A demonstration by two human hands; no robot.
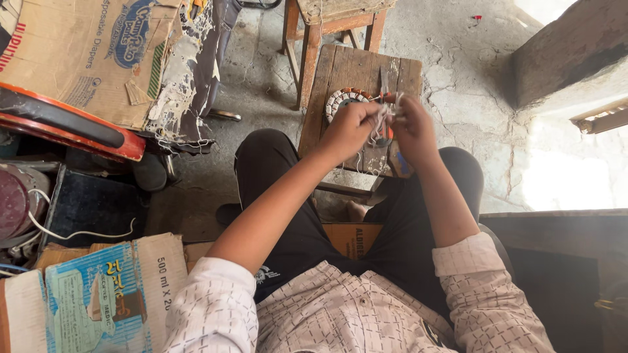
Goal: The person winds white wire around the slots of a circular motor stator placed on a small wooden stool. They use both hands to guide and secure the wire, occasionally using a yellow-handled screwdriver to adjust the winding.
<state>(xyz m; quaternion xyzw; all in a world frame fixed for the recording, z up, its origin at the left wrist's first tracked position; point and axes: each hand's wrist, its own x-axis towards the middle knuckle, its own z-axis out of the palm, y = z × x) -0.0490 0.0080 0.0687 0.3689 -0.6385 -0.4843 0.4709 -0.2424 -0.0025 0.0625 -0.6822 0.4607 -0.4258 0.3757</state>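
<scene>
- A tangle of white string (384, 121) is pinched between the left hand (350, 129) and the right hand (413, 129), both raised just above a small wooden stool (340, 72).
- The left hand is closed, its fingertips pressed together on the string at its 3 o'clock side; the right hand is likewise pinched on the string, which lies at its 9 o'clock side.
- Behind the hands, at 12 o'clock from the left hand, a round part wound with copper-coloured and white wire (345, 99) is seen on the stool; it is probably a motor winding, though most of it is covered by the hands.
- A brown cardboard box (85, 59) with a blue oval label is placed at 10 o'clock of the view, its edge torn and frayed.
- A flattened carton (98, 297) with a light blue printed panel and a white flap is laid at 8 o'clock.
- A red and black curved frame (65, 127) is set below the brown box, cut off by the left edge.
- A second stool (333, 16) at 12 o'clock is cut off by the top edge.
- The fingertips and the way the string is looped are hard to make out.
</scene>
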